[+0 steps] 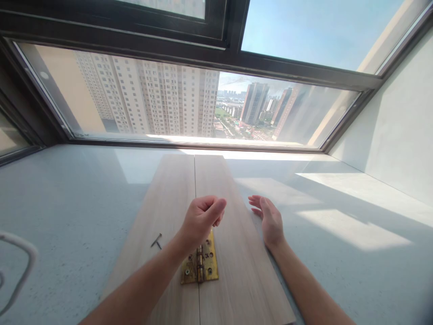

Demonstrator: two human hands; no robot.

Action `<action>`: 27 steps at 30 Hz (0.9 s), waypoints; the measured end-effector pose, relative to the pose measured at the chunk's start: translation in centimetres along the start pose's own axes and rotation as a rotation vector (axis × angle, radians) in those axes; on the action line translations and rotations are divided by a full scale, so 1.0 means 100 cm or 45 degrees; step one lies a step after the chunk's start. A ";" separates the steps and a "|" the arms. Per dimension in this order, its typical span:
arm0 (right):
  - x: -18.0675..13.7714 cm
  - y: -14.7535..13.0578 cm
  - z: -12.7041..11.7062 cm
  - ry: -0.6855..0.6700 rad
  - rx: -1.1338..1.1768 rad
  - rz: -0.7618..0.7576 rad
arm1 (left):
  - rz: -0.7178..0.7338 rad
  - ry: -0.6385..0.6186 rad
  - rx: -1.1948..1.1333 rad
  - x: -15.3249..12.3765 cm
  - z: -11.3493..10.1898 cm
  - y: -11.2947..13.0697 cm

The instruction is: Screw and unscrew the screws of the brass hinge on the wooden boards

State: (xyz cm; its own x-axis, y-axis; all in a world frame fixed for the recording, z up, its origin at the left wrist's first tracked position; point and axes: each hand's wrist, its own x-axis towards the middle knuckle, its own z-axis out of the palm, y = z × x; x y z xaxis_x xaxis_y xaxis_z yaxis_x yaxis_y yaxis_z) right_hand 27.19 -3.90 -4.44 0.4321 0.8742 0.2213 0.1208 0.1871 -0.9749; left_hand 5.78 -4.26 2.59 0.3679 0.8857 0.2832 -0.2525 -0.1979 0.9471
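Note:
My left hand (204, 216) is closed in a fist above the upper end of a brass hinge (212, 257); whatever it holds, if anything, is hidden by the fingers. The worn, yellowish hinge lies flat across the seam between two pale wooden boards. A screw sits in its lower left hole, and the fist and forearm cover part of it. My right hand (270, 221) is open beside the right board (243, 253), fingers loosely bent and nothing visible in them. On the left board (142, 271) lie two loose screws (157, 241), touching or nearly so.
Under the boards is a pale, speckled ledge (77, 216). A dark-framed window (189, 144) closes off the far side, with tall buildings outside. At the left edge lies a white curved object (32, 257), partly cut off. A white wall (402, 122) rises on the right.

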 end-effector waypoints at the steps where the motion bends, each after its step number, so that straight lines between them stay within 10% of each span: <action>1: 0.000 0.000 0.000 0.002 -0.002 0.001 | -0.022 0.047 0.026 -0.001 0.000 0.000; 27: -0.002 0.000 -0.002 -0.034 -0.091 0.043 | -0.026 0.100 -0.054 0.001 0.012 -0.021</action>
State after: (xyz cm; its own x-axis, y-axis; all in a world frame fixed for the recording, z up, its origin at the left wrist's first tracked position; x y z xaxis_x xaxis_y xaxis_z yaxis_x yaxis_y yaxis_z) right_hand 27.22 -4.19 -4.45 0.4132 0.8913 0.1868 0.1707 0.1256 -0.9773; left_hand 7.46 -4.25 0.84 0.3025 0.9198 0.2500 -0.2839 -0.1634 0.9448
